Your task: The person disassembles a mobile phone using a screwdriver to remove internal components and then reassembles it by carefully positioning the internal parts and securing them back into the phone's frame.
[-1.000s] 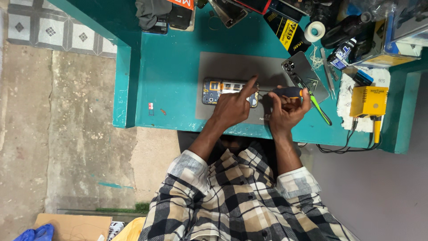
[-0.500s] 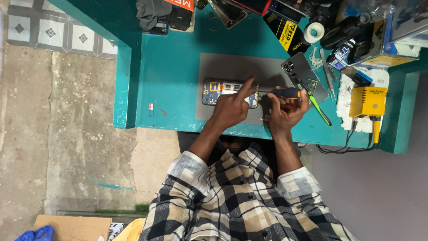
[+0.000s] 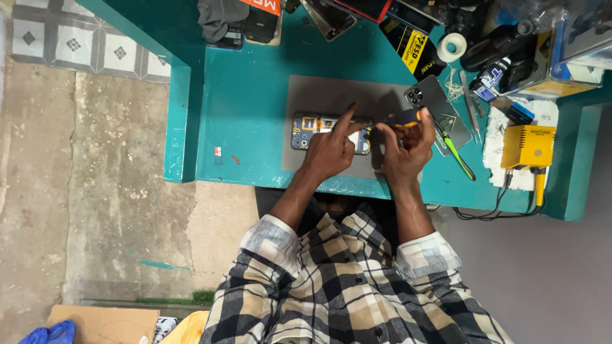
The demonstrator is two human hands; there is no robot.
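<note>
At the near edge of the teal desk (image 3: 248, 108), the left hand (image 3: 328, 150) presses down on an opened phone (image 3: 306, 124) lying on a grey mat (image 3: 319, 92), forefinger stretched out. Just beside it, the right hand (image 3: 405, 150) pinches a small dark tool (image 3: 403, 117) with an orange tip. Farther back lie a phone back cover (image 3: 430, 95) and a tape roll (image 3: 452, 46) near the far edge.

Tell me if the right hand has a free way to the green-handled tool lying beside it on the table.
Probably yes. The green-handled tool lies in the open just beside the right hand, with nothing between them. But that hand seems to grip a dark tool with an orange end, so it may need setting down first.
</note>
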